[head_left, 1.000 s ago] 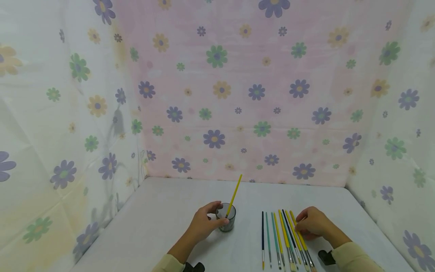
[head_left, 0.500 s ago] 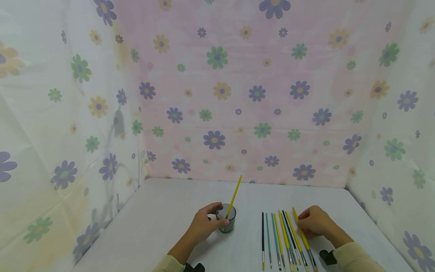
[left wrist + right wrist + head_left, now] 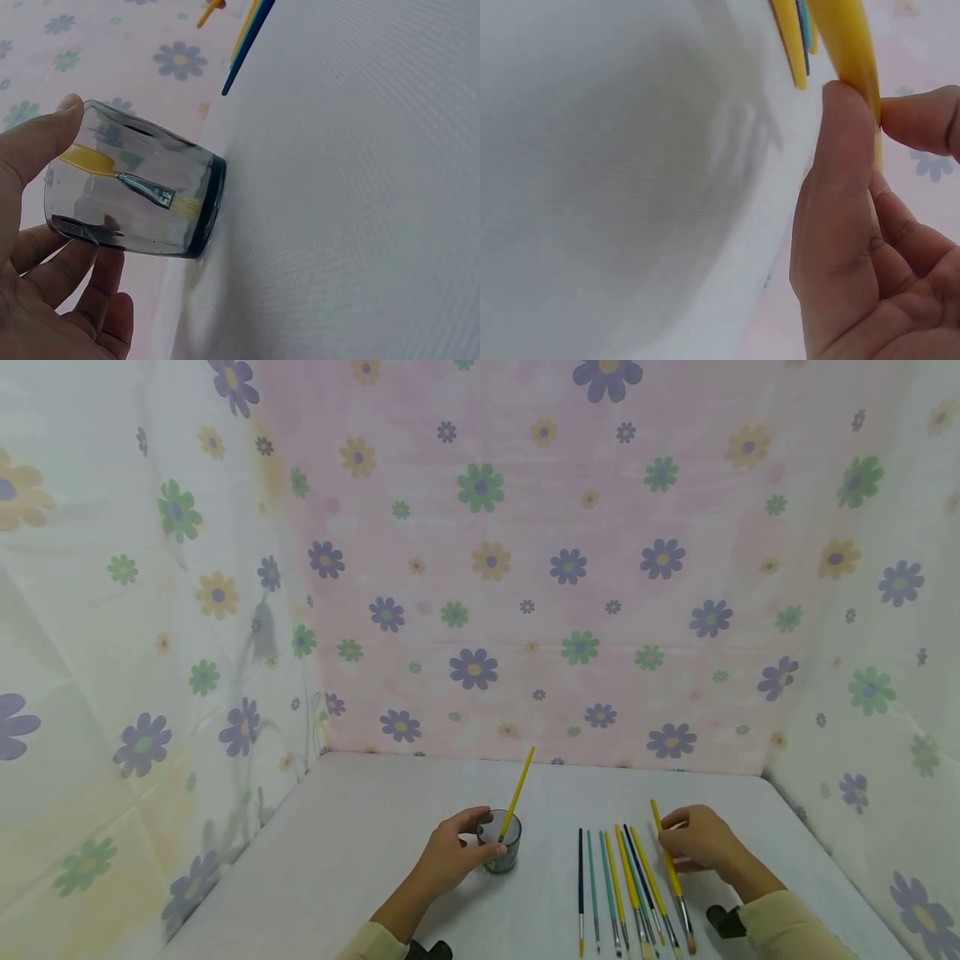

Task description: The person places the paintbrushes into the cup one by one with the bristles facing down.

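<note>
Standing on the table is a smoky clear glass (image 3: pixel 504 860), which my left hand (image 3: pixel 448 856) grips at the side, thumb on one face and fingers on the other. Inside it leans a paintbrush with a yellow handle (image 3: pixel 519 789); its pale bristles (image 3: pixel 186 205) point down at the glass's dark base in the left wrist view. My right hand (image 3: pixel 701 841) pinches a second yellow paintbrush (image 3: pixel 677 887) between thumb and finger, partway along the handle. That brush's bristles point towards me, just right of the row of brushes. The right wrist view shows its handle (image 3: pixel 846 37) close up.
Several more paintbrushes lie side by side between the hands, among them a dark-handled brush (image 3: pixel 581 877) at the left end and a teal-handled brush (image 3: pixel 592 877). The white-covered table (image 3: pixel 360 827) is enclosed by flowered cloth walls (image 3: pixel 510 527). Black wrist devices (image 3: pixel 725 922) sit below the sleeves.
The right hand has drawn the rightmost yellow paintbrush away from the row, slightly up and to the right. The left hand and glass have stayed in place.
</note>
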Demonstrator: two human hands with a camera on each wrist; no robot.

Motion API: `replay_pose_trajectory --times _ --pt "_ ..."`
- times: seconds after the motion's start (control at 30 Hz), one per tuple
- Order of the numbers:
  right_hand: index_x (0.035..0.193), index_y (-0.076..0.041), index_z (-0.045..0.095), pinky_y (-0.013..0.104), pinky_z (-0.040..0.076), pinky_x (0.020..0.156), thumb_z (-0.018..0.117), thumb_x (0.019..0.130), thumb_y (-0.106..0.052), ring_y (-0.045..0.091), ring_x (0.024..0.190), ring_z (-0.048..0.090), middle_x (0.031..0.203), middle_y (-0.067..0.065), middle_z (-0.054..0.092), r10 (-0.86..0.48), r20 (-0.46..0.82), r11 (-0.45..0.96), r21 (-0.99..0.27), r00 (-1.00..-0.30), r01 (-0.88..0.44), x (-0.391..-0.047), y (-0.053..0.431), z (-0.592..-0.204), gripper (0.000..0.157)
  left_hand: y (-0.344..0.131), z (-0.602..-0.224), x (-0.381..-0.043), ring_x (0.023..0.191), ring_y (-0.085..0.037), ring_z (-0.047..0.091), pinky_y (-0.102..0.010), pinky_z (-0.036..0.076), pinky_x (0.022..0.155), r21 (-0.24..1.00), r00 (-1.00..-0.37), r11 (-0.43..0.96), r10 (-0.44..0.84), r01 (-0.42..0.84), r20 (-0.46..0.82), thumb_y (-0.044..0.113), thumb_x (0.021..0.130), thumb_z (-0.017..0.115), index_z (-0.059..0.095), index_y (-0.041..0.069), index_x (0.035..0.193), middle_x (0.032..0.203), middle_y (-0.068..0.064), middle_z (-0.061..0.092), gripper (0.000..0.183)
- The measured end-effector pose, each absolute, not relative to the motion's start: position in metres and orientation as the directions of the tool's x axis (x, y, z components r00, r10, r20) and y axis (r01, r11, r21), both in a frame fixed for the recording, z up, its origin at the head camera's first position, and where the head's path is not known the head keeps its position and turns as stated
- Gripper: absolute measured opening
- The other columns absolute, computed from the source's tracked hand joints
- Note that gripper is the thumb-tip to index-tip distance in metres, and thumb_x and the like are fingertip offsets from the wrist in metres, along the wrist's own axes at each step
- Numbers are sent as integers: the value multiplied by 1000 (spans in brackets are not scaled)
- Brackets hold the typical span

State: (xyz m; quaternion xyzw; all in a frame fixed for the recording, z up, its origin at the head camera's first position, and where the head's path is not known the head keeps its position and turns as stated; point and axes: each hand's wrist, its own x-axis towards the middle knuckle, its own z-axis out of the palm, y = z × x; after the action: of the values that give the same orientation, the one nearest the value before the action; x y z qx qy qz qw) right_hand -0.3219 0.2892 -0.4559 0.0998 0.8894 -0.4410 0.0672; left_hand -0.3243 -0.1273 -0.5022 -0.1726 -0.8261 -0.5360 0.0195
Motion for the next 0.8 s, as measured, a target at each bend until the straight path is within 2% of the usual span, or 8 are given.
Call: replay_pose_trajectory --times 0.3,0.57,0.8 --pt "128 8 59 40 65 68 68 91 -14 24 85 67 106 19 68 79 -128 591 -793 -989 150 -322 287 -441 44 -128 -501 -324 126 -30 60 -55 50 101 882 -939 360 271 304 213 40 88 83 58 18 144 143 -7 64 65" --pt "132 7 56 42 65 70 67 97 -19 22 86 72 117 25 68 47 -80 555 -826 -996 93 -326 289 -429 45 -128 -500 -322 129 -33 62 -49 58 97 913 -945 318 281 257 168 38 88 83 56 21 146 148 -7 60 66" --pt "132 7 56 43 65 73 70 99 -23 25 92 74 120 26 68 19 -41 498 -866 -999 45 -327 288 -417 47 -128 -496 -319 130 -36 61 -45 60 95 937 -949 272 280 221 143 36 88 84 56 21 145 150 -11 57 66"
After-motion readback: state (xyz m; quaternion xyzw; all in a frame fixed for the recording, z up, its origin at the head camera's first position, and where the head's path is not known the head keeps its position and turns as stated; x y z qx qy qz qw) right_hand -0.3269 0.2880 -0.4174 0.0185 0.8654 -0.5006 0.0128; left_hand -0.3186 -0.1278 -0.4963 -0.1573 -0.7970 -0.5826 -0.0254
